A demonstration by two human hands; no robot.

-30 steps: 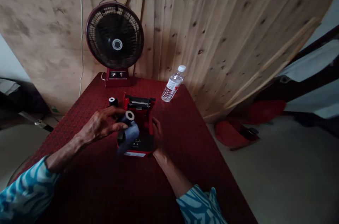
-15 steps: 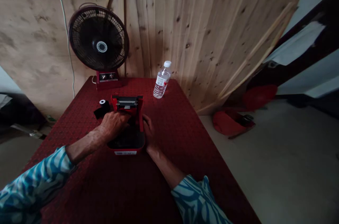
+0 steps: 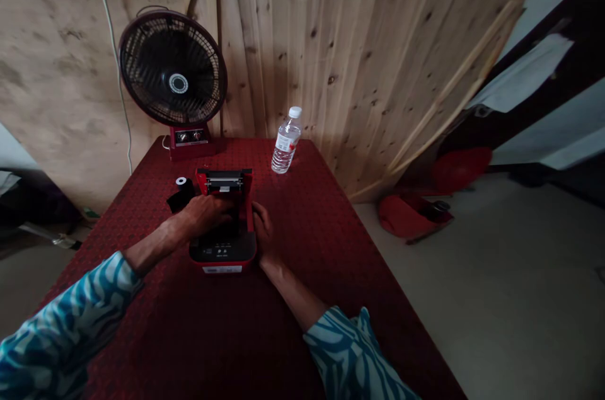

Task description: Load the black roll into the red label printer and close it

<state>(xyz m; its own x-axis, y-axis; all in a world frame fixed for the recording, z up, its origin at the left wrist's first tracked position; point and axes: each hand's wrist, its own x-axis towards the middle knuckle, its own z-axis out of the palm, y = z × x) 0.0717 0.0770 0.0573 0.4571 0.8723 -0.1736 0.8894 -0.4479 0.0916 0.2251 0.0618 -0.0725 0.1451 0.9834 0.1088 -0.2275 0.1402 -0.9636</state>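
Observation:
A small red and black printer [image 3: 223,255] sits on the table with its lid [image 3: 224,181] raised at the back. My left hand [image 3: 208,214] reaches into the printer's dark inside, its fingers curled and their tips hidden. What they hold, if anything, cannot be made out. Along the printer's right side my right hand [image 3: 265,233] is curved, gripping it from outside. Left of the printer lies a black roll with a white core end [image 3: 184,187], a dark loose flap spreading from it.
A dark red table fan [image 3: 174,69] stands at the back left of the red table [image 3: 321,249]. A clear water bottle [image 3: 285,143] is at the back right. Wooden boards [image 3: 331,60] rise behind the table. On the floor to the right is a red container [image 3: 401,217].
The view has shifted slightly. My left hand has drawn back a little toward the left, and the printer's front panel with its buttons now shows more clearly. The right hand keeps its place.

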